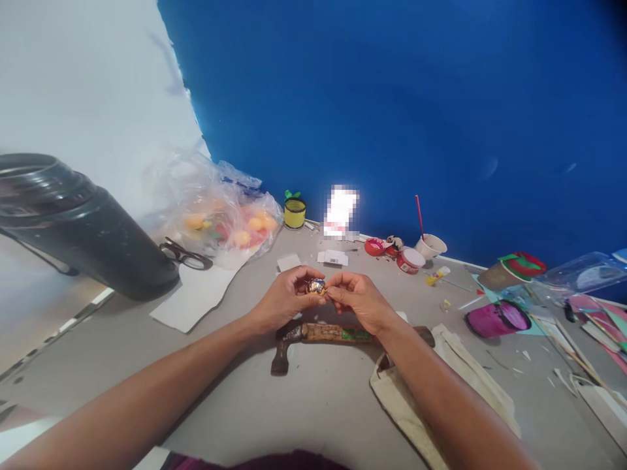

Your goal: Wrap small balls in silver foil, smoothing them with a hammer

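Near the middle of the table, my left hand (285, 299) is closed around a small shiny round metal piece (317, 285), silvery with a golden edge. From the other side, my right hand (360, 299) pinches that piece's golden edge between thumb and fingers. Its exact kind is too small to make out. Under and in front of the hands lies a claw hammer (321, 333) with a worn wooden handle and a green band. My right forearm passes over the handle and over a cream cloth bag (409, 405). Behind the hands is a small white box (333, 258).
A big dark flask (93, 228) stands at left, near eyeglasses (189, 253) on white paper (196, 294) and a clear plastic bag (230, 215) of colourful items. Along the blue wall are a yellow pot (294, 213) and a paper cup (431, 246). A magenta container (497, 319) lies among scraps at right.
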Motion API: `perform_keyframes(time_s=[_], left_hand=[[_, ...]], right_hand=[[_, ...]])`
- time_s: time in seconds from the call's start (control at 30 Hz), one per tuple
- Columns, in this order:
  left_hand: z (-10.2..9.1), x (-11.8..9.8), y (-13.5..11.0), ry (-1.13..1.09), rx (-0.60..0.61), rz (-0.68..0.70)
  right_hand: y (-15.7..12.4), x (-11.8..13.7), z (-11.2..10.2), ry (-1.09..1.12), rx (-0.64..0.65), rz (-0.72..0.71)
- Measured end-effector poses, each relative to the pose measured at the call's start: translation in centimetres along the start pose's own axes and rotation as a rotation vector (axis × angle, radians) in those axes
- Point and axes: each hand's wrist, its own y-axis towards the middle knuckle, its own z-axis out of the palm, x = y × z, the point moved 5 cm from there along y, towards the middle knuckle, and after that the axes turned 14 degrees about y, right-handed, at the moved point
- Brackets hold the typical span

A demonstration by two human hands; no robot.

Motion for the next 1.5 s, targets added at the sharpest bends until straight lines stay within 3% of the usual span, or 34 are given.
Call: perform_keyframes(time_s=[0.3,0.47,0.8,1.37,1.5], left_hand=[[-0.1,0.3,-0.1,0.006,-0.067,0.000],[-0.2,0.1,-0.5,0.069,-0.166,0.075],[-0.2,0.3,-1.2,0.290,-0.373,0.090],[0.2,0.0,-1.2,0.315,-0.411,0.222],[0.3,-0.5,-1.0,0.217,-0.371,0.159]], right_hand=[[0.0,0.0,0.7,0.001,-0.046,-0.040],[-0.1,-0.1,1.2,-0.029,-0.075,-0.098],[0.0,-0.3,1.8,0.030,-0.125,-0.126],[0.1,-1.2,1.7,0.104,-0.189,-0.145],[0.2,-0.8,1.6,0.098,-0.142,-0.178]])
